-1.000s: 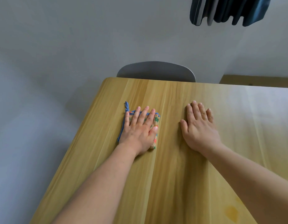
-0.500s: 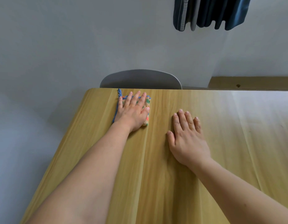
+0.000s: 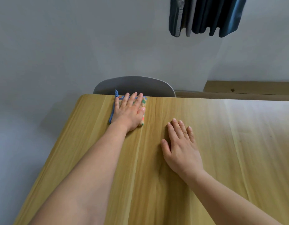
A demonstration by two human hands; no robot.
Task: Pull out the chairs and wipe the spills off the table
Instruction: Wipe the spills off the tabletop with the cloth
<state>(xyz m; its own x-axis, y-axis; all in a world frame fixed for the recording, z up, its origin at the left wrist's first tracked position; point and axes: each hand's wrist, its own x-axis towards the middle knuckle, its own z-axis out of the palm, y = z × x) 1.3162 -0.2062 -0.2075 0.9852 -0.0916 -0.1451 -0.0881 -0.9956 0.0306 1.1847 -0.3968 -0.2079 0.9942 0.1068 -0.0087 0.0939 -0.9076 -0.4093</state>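
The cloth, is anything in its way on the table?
Nothing visible. The left hand presses the cloth flat at the table far edge; the right hand rests apart, nearer and to the right.

On the desk the left hand lies flat on a folded cloth at the far edge, toward the far left corner, with the cloth showing out from under it on the left, far and right sides. The right hand lies flat on the bare desk, nearer the person and to the right of the cloth, apart from it. A chair stands just behind the far edge, directly beyond the cloth, and curtains hang farther back to the right.
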